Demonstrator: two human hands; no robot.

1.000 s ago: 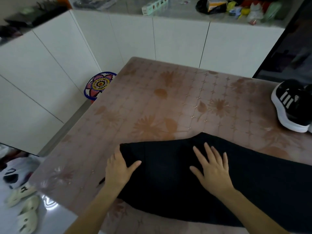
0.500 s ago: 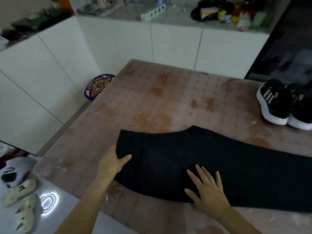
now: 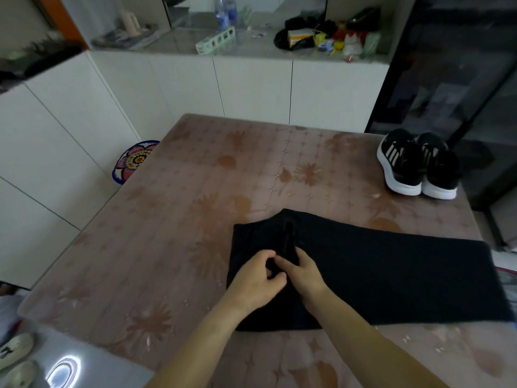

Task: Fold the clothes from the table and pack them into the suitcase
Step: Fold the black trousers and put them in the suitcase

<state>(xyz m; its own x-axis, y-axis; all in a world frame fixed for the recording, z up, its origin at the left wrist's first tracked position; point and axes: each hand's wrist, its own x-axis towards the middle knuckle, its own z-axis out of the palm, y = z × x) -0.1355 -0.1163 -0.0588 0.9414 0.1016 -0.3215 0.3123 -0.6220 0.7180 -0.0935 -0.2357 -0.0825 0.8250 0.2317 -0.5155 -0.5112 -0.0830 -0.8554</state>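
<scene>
Slippers [image 3: 15, 350] of a pale colour are seen on the floor at the lower left, beside the near corner of the table [image 3: 156, 247]. A round flowered mat [image 3: 133, 161] is partly hidden behind the table's left edge, below white cabinet doors [image 3: 56, 130]. On the counter at the back, two plastic bottles [image 3: 225, 12] are set left of a heap of mixed clutter [image 3: 324, 35].

The table is covered with a brown sheet printed with flowers. A black garment [image 3: 391, 278] is laid flat on its near half, from about the middle across to the right edge. At the garment's left end a ridge of cloth is raised.

The left hand [image 3: 256, 282] is placed on that end with its fingers curled, and a fold of black cloth is pinched between thumb and fingers. The right hand [image 3: 303, 273] is set just beside it, touching it, and the same ridge is gripped with bent fingers. Both forearms are stretched over the table's near edge.

A pair of black sneakers [image 3: 416, 166] with white soles is stood at the table's far right corner, well apart from the garment.
</scene>
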